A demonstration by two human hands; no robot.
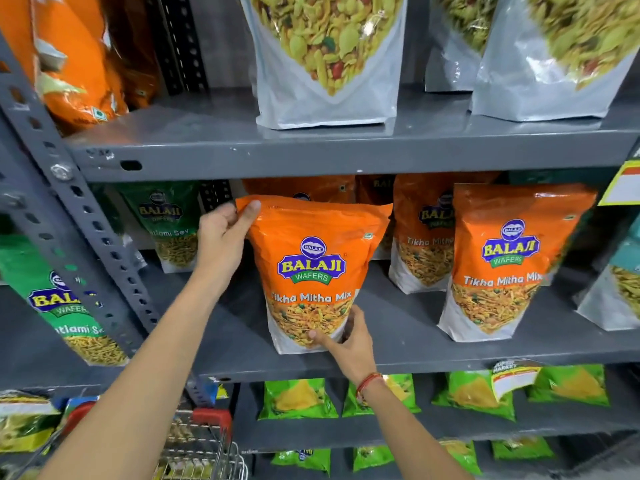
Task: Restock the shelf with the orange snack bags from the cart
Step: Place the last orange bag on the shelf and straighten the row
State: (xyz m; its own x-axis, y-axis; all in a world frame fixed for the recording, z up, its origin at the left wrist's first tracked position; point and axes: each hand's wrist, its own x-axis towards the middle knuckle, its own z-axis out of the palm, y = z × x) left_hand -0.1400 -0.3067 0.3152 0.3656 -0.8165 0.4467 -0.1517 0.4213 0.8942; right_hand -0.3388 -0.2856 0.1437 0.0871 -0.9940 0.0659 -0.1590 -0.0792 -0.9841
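An orange Balaji snack bag (313, 268) stands upright at the front of the grey middle shelf (408, 327). My left hand (223, 237) pinches its top left corner. My right hand (349, 341) grips its lower right edge near the base. To the right stands another orange bag (509, 261), and more orange bags (420, 233) stand behind in the same row. The wire cart (201, 445) with a red handle shows at the bottom left; I cannot tell what it holds.
Green Balaji bags (169, 223) stand left of the perforated upright post (104, 244). Clear bags of yellow mix (329, 60) fill the shelf above. Small green packets (298, 398) line the lower shelves. A yellow price tag (623, 185) hangs at the right edge.
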